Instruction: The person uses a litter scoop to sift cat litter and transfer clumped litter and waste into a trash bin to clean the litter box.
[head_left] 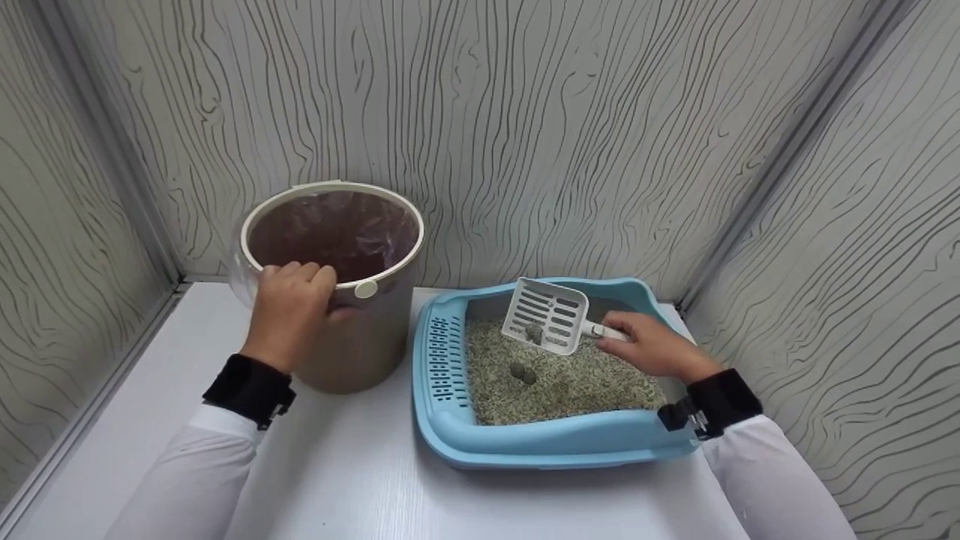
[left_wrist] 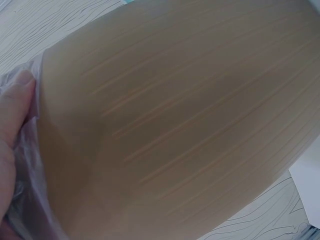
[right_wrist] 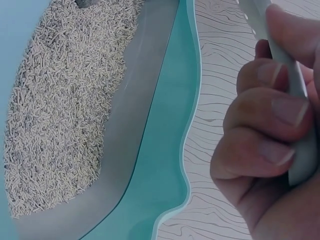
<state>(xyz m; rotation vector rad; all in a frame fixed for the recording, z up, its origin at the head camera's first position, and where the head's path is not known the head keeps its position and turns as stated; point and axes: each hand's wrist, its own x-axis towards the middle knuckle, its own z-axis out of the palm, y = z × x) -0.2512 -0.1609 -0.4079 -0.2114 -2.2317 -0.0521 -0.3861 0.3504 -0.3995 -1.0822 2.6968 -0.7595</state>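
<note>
My right hand grips the handle of a white slotted litter scoop, raised over the litter box. A grey-brown clump lies on the scoop's slotted face. Below it, dark clumps sit on the pellet litter inside the blue litter box. In the right wrist view the fingers curl round the scoop handle. My left hand grips the near rim of a brown trash can, thumb outside, over its clear plastic liner.
The trash can stands left of the litter box on a white table. Wood-grain panels rise behind and on both sides. A perforated ledge runs along the box's left side.
</note>
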